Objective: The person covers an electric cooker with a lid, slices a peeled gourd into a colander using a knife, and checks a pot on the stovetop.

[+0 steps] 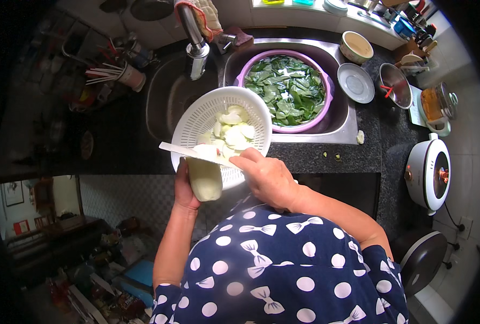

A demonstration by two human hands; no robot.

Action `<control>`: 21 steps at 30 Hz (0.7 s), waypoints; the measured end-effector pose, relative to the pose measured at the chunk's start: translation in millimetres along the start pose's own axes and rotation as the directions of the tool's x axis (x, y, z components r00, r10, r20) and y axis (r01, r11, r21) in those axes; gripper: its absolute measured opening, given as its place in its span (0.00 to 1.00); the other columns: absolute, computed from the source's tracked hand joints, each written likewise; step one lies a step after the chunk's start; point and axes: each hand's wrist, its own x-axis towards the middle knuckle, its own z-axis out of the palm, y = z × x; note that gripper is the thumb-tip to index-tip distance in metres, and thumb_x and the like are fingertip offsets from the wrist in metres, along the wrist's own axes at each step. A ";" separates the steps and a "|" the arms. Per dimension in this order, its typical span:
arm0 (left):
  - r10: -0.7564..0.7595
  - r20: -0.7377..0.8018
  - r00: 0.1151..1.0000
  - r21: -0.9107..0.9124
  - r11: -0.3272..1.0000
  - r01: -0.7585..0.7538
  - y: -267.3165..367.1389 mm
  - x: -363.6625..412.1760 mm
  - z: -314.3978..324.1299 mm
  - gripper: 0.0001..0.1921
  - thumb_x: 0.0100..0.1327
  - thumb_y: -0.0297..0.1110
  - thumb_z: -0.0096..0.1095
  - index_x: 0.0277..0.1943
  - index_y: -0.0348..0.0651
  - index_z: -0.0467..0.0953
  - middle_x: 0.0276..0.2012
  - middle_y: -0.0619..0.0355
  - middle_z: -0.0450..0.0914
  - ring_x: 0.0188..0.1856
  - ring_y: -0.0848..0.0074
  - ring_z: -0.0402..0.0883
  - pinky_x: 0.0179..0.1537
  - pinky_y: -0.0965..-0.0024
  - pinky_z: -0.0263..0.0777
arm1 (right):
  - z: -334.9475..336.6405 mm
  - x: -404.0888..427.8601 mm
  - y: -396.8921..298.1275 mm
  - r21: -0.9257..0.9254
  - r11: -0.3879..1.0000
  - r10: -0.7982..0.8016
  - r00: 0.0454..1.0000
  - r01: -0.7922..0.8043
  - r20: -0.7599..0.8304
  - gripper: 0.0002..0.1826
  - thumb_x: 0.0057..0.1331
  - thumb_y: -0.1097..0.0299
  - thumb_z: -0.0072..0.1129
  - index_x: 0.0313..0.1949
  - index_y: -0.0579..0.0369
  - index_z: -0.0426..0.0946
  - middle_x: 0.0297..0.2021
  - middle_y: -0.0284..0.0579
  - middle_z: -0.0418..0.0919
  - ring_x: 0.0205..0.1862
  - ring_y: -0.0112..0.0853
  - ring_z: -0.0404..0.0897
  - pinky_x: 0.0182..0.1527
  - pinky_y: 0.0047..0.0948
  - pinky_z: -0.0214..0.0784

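My left hand [186,188] holds a pale peeled gourd-like vegetable [206,182] over the near rim of a white plastic colander [183,121]. In my right hand [270,176] is a knife [177,149], its blade lying across the vegetable's upper end and pointing left. Pale cut pieces [236,135] lie in the colander, which sits at the front edge of the sink. Behind it to the right, a pink-purple basin [327,91] of green leaves [288,89] in water stands in the right sink bowl. The knife's handle is hidden in my fingers.
A faucet [197,56] rises over the left sink bowl [159,97]. On the right counter are a patterned bowl [356,47], a plate [356,83], a steel bowl [401,87], a glass teapot [434,103] and a white electric cooker [422,174]. Scraps [360,137] lie near the sink.
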 end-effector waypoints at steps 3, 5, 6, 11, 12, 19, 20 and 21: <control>0.051 -0.020 0.998 0.073 0.996 -0.050 -4.6 1.2 -2.9 0.39 0.67 0.50 0.69 0.72 0.36 0.63 0.63 0.46 0.76 0.63 0.62 0.77 0.65 0.60 0.72 | 1.8 -1.3 0.6 -0.002 1.000 -0.030 0.999 0.030 -0.021 0.23 0.58 0.79 0.59 0.55 0.51 0.75 0.42 0.47 0.77 0.33 0.49 0.83 0.36 0.48 0.77; 0.084 -0.021 0.996 0.127 0.989 -0.081 -5.3 0.2 -0.7 0.40 0.65 0.48 0.72 0.72 0.36 0.63 0.64 0.47 0.75 0.64 0.63 0.77 0.65 0.61 0.72 | 2.1 -0.7 0.2 -0.031 0.999 -0.023 1.000 0.023 -0.005 0.24 0.57 0.79 0.60 0.55 0.52 0.74 0.42 0.48 0.77 0.32 0.50 0.83 0.35 0.48 0.77; 0.077 -0.026 0.997 0.117 0.990 -0.074 -4.4 -0.7 2.5 0.41 0.62 0.47 0.75 0.72 0.36 0.63 0.64 0.47 0.75 0.64 0.64 0.76 0.66 0.61 0.71 | 2.3 -0.5 0.5 -0.032 0.999 -0.023 1.000 0.023 -0.004 0.24 0.57 0.79 0.60 0.55 0.52 0.74 0.42 0.48 0.77 0.32 0.50 0.83 0.35 0.48 0.77; 0.055 0.002 0.998 0.068 0.996 -0.055 -5.0 -6.0 18.1 0.43 0.60 0.46 0.77 0.72 0.36 0.63 0.66 0.47 0.73 0.65 0.64 0.76 0.67 0.62 0.70 | 11.1 -1.9 11.7 -0.066 0.994 0.088 0.992 -0.082 0.087 0.24 0.59 0.80 0.58 0.57 0.53 0.75 0.49 0.50 0.78 0.37 0.52 0.84 0.41 0.47 0.78; 0.041 0.037 0.998 0.065 0.997 -0.043 -3.8 -8.5 21.5 0.43 0.60 0.47 0.77 0.73 0.36 0.63 0.66 0.47 0.73 0.65 0.64 0.76 0.68 0.62 0.69 | 13.5 -2.3 14.6 -0.066 0.995 0.086 0.992 -0.080 0.090 0.24 0.59 0.80 0.58 0.57 0.53 0.75 0.49 0.50 0.78 0.37 0.52 0.84 0.41 0.47 0.78; -0.001 0.142 0.990 0.013 1.000 -0.001 5.2 -4.8 17.5 0.39 0.67 0.55 0.64 0.71 0.35 0.64 0.60 0.44 0.76 0.50 0.60 0.83 0.54 0.56 0.82 | 19.2 -3.8 22.3 0.047 0.978 0.202 0.979 -0.204 0.038 0.19 0.63 0.77 0.57 0.54 0.52 0.77 0.46 0.47 0.78 0.40 0.52 0.84 0.43 0.50 0.77; -0.025 0.126 0.992 -0.060 0.998 0.033 5.7 -3.0 13.4 0.39 0.69 0.58 0.60 0.71 0.35 0.64 0.59 0.44 0.77 0.49 0.60 0.83 0.53 0.56 0.82 | 17.6 -2.8 21.5 0.045 0.963 0.264 0.964 -0.265 0.036 0.18 0.64 0.77 0.56 0.54 0.52 0.78 0.46 0.46 0.79 0.41 0.52 0.83 0.45 0.50 0.77; -0.053 0.112 0.992 -0.133 0.989 0.067 5.7 -2.4 11.0 0.39 0.70 0.61 0.57 0.71 0.35 0.65 0.57 0.43 0.78 0.48 0.59 0.83 0.52 0.55 0.82 | 15.8 -1.9 19.9 0.045 0.963 0.265 0.964 -0.266 0.036 0.18 0.64 0.77 0.56 0.54 0.52 0.78 0.46 0.46 0.79 0.41 0.52 0.83 0.45 0.50 0.77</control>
